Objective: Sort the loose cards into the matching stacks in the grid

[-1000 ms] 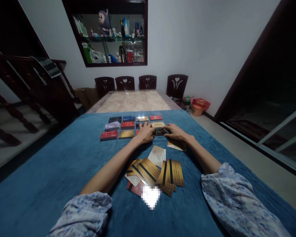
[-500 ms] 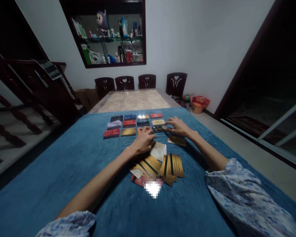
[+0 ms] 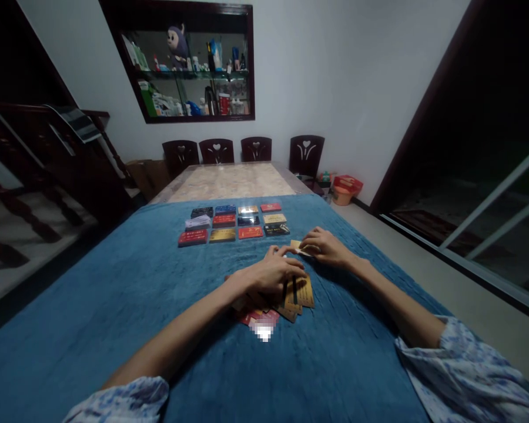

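Note:
My left hand [image 3: 275,271] is over a loose fan of cards, its fingers spread and its forefinger reaching to the edge of a gold card [image 3: 296,244]. Under its palm part of the fan is hidden; gold cards with a dark stripe [image 3: 303,292] show on the right and a reddish card [image 3: 247,317] at the bottom. My right hand [image 3: 325,247] is closed over the gold card at its right side, fingers bent around it. Beyond both hands lie neat card stacks in rows, among them a black stack [image 3: 277,229], a red-orange stack [image 3: 250,232] and a gold stack [image 3: 223,235].
A blue cloth [image 3: 114,282] covers the near part of the table, with the bare marbled tabletop [image 3: 233,179] beyond. Several dark chairs [image 3: 306,153] stand at the far end. A railing [image 3: 22,200] is on the left; a red box [image 3: 348,183] sits on the floor at right.
My left hand has moved from the red-orange stack back over the fanned cards. My right hand has left the black stack and come nearer, onto the gold card.

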`<control>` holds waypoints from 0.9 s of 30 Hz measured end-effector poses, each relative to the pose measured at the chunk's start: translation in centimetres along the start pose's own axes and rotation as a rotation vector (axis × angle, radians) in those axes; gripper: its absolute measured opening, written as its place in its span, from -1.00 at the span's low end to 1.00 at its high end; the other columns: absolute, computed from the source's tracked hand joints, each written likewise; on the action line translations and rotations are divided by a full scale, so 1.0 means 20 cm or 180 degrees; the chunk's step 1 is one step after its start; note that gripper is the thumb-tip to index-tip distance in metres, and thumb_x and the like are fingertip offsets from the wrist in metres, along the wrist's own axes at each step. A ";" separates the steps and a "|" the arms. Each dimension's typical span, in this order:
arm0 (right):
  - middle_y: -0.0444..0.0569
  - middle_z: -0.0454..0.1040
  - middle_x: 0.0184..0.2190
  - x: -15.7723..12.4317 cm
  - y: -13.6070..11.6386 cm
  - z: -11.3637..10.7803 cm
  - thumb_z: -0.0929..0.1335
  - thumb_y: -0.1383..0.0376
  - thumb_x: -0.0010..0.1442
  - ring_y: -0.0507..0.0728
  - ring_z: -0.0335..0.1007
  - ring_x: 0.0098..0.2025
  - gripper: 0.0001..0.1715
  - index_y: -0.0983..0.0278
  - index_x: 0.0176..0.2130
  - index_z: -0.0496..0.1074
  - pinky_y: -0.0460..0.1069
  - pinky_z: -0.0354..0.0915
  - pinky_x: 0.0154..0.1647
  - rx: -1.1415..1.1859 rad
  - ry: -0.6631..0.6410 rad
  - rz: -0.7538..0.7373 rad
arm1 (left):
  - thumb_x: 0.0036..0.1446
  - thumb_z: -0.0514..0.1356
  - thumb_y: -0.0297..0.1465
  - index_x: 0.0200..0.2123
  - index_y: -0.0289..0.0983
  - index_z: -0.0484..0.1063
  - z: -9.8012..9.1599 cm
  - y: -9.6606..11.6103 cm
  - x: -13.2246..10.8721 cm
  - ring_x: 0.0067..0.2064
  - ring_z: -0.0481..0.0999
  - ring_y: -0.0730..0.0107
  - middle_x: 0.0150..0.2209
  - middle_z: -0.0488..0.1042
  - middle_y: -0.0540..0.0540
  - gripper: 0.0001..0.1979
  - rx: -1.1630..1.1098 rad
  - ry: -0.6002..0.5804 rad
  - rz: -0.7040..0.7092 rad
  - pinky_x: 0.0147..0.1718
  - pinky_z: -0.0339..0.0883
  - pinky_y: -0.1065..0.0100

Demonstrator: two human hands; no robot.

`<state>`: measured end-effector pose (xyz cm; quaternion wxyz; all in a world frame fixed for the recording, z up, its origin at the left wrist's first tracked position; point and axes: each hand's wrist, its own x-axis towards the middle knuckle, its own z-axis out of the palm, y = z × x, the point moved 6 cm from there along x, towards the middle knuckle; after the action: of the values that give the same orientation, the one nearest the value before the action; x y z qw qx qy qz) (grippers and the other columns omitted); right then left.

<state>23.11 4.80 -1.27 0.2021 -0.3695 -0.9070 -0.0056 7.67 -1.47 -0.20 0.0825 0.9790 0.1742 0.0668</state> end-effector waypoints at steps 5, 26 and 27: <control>0.03 0.57 -0.26 -0.05 -0.04 0.00 0.28 0.30 0.32 0.16 0.32 -0.20 -0.74 0.20 -0.21 0.58 0.06 0.21 -0.15 0.0054 0.0110 0.0034 | -0.06 0.17 -0.57 0.02 -0.04 0.51 0.03 0.02 0.01 0.34 0.10 -0.03 0.18 0.45 0.03 -0.44 -0.0075 -0.0266 0.0128 0.24 -0.04 -0.09; 0.04 0.56 -0.24 -0.09 -0.18 -0.02 0.33 0.31 0.25 0.18 0.35 -0.13 -0.81 0.22 -0.23 0.56 0.07 0.23 -0.11 0.0230 -0.0142 -0.0061 | 0.10 0.24 -0.26 -0.19 -0.21 0.51 0.02 -0.04 0.03 0.15 0.26 -0.02 -0.05 0.48 -0.16 -0.78 0.0659 0.0042 -0.0160 0.05 0.12 0.02; 0.04 0.56 -0.24 -0.09 -0.19 -0.02 0.34 0.30 0.24 0.19 0.36 -0.14 -0.82 0.23 -0.24 0.56 0.08 0.24 -0.11 0.0245 -0.0187 -0.0073 | 0.09 0.25 -0.27 -0.20 -0.23 0.51 0.02 -0.04 0.03 0.17 0.25 -0.03 -0.03 0.48 -0.17 -0.78 0.0635 0.0055 -0.0166 0.06 0.11 0.01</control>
<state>21.88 0.76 -0.96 0.1894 -0.3510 -0.9163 0.0377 8.09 -0.53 -0.63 -0.0151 0.9768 0.2061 0.0554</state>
